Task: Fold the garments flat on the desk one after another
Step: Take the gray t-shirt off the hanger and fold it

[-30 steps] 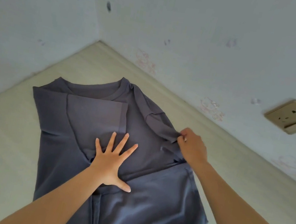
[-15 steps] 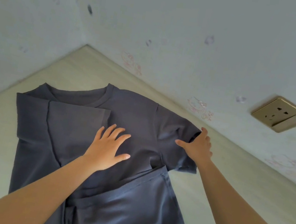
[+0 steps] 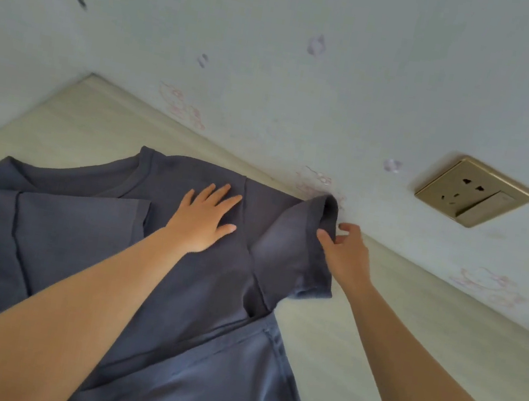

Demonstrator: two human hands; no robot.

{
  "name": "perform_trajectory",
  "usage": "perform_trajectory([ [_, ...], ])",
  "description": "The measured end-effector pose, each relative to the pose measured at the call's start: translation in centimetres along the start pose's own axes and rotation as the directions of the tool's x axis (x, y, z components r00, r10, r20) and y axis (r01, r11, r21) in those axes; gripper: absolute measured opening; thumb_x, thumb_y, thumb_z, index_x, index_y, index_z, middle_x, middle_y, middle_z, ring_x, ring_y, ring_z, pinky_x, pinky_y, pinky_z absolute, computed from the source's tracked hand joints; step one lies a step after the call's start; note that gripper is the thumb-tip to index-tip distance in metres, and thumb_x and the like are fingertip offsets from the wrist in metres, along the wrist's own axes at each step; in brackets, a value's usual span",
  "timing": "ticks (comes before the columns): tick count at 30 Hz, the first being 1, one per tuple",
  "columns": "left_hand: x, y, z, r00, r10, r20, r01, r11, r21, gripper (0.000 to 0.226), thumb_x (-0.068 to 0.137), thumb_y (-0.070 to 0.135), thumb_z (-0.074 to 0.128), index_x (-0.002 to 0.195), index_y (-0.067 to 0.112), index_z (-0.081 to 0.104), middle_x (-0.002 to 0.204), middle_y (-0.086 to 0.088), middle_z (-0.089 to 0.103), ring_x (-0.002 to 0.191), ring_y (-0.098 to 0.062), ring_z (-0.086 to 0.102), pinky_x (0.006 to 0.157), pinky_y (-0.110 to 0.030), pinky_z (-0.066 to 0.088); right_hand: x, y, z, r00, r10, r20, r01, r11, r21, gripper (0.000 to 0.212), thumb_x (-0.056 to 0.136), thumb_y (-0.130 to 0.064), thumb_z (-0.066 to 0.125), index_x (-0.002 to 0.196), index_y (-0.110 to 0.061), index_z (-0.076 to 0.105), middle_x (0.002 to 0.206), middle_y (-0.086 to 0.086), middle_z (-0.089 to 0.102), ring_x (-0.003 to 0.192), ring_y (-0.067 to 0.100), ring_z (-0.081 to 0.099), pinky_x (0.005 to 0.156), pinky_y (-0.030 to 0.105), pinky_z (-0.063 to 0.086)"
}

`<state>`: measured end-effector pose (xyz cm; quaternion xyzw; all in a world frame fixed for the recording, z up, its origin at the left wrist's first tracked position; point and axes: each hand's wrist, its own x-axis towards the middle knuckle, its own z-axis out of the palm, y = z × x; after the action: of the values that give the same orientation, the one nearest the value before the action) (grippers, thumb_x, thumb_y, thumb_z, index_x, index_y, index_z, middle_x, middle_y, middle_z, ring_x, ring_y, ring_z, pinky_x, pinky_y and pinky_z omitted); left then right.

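Slate-blue soft-knit T-shirt (image 3: 199, 294) lies on pale wood-grain desk (image 3: 370, 355), centre to 7 o'clock, ribbed round collar at 11. L hand (image 3: 203, 218), fingers straight & spread, presses chest flat. R hand (image 3: 344, 254), at its 3 o'clock, pinches hem of raised short sleeve (image 3: 296, 250). Brass-look square socket (image 3: 472, 191) at 2.

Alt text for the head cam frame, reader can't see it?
A person's left hand presses flat on a dark blue T-shirt spread on a pale desk, while the right hand pinches the raised edge of one sleeve. A brass wall socket sits behind.
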<state>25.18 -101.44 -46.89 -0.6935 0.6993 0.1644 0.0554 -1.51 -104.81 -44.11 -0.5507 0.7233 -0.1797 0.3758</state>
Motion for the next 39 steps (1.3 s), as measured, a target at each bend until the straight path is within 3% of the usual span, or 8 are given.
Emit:
perform_trajectory([
  [7, 3.1, -1.6, -0.6, 0.975, -0.22, -0.021, 0.22, 0.975, -0.007, 0.071, 0.096, 0.056, 0.037, 0.154, 0.026, 0.009, 0.161, -0.007, 0.001, 0.147, -0.032, 0.005, 0.116, -0.051, 0.014, -0.7, 2.3, 0.0, 0.981, -0.004, 0.192, 0.051, 0.97, -0.237, 0.029, 0.082, -0.026, 0.069, 0.107, -0.013, 0.059, 0.09, -0.001, 0.062, 0.09, 0.023, 0.062, 0.073, 0.031, 0.046],
  [11, 1.2, 1.9, -0.2, 0.956, -0.136, -0.259, 0.044, 0.942, -0.333, 0.04, 0.094, 0.027, 0.057, 0.132, 0.02, 0.049, 0.124, -0.008, 0.049, 0.11, -0.023, 0.048, 0.094, -0.038, 0.045, -1.4, 0.9, 0.1, 0.964, 0.034, 0.265, -0.098, 0.968, 0.232, 0.026, 0.081, -0.007, 0.06, 0.107, -0.01, 0.06, 0.094, 0.012, 0.068, 0.086, 0.028, 0.065, 0.082, 0.043, 0.054],
  [14, -0.2, 6.0, -1.8, 0.984, -0.123, 0.13, 0.175, 0.522, -0.835, 0.047, 0.088, 0.049, 0.061, 0.123, 0.018, 0.056, 0.107, 0.001, 0.062, 0.094, -0.012, 0.063, 0.087, -0.032, 0.054, -1.9, -1.0, 0.4, 0.95, -0.013, 0.311, -0.147, 0.862, 0.485, 0.035, 0.074, -0.004, 0.059, 0.107, -0.011, 0.064, 0.098, 0.02, 0.067, 0.086, 0.027, 0.064, 0.079, 0.042, 0.052],
  [18, -0.3, 7.7, -4.4, 0.879, 0.116, 0.463, 0.465, 0.014, -0.885, 0.065, 0.069, 0.062, 0.072, 0.109, 0.011, 0.064, 0.095, -0.005, 0.068, 0.093, -0.021, 0.066, 0.09, -0.037, 0.053, -3.4, -3.2, 1.3, 0.847, -0.235, 0.476, -0.01, 0.889, 0.457, 0.071, 0.065, -0.005, 0.062, 0.133, -0.026, 0.056, 0.126, -0.003, 0.064, 0.117, 0.013, 0.058, 0.098, 0.034, 0.049],
  [21, -0.2, 7.0, -5.1, 0.909, -0.061, 0.413, 0.412, -0.026, -0.911, 0.038, 0.082, 0.032, 0.074, 0.104, 0.003, 0.064, 0.104, -0.012, 0.065, 0.1, -0.024, 0.063, 0.094, -0.038, 0.051, -5.2, -4.2, 1.8, 0.755, -0.29, 0.587, 0.101, 0.938, 0.333, 0.064, 0.078, -0.006, 0.069, 0.136, -0.029, 0.054, 0.131, -0.014, 0.058, 0.105, 0.007, 0.061, 0.085, 0.021, 0.05],
  [26, 0.0, 3.6, -4.1, 0.869, -0.279, 0.408, 0.4, -0.088, -0.912, 0.055, 0.09, 0.022, 0.067, 0.137, 0.003, 0.045, 0.136, -0.012, 0.052, 0.123, -0.03, 0.051, 0.104, -0.046, 0.044, -10.0, -0.5, 2.4, 0.929, -0.086, 0.36, 0.078, 0.996, 0.034, 0.051, 0.078, -0.03, 0.077, 0.121, -0.02, 0.051, 0.114, -0.003, 0.054, 0.102, 0.015, 0.057, 0.084, 0.027, 0.046],
  [31, -1.5, 1.7, -3.3, 0.868, -0.329, 0.372, 0.375, -0.056, -0.925, 0.057, 0.095, 0.028, 0.059, 0.144, 0.009, 0.038, 0.138, -0.008, 0.05, 0.122, -0.029, 0.052, 0.102, -0.043, 0.045, -14.8, 4.0, 3.7, 0.897, 0.114, 0.427, 0.062, 0.924, -0.377, 0.073, 0.072, -0.048, 0.076, 0.127, -0.02, 0.036, 0.12, -0.003, 0.051, 0.105, 0.022, 0.057, 0.077, 0.033, 0.046],
  [39, -5.4, -1.8, -8.5, 0.947, -0.31, 0.09, 0.145, 0.16, -0.977, 0.039, 0.099, 0.024, 0.05, 0.136, 0.014, 0.049, 0.125, -0.003, 0.06, 0.108, -0.018, 0.059, 0.094, -0.034, 0.048, -19.6, -0.9, 2.4, 0.829, -0.133, 0.543, 0.227, 0.967, -0.111, 0.054, 0.082, -0.012, 0.06, 0.126, -0.035, 0.038, 0.089, -0.004, 0.058, 0.066, 0.012, 0.055, 0.053, 0.02, 0.038],
])
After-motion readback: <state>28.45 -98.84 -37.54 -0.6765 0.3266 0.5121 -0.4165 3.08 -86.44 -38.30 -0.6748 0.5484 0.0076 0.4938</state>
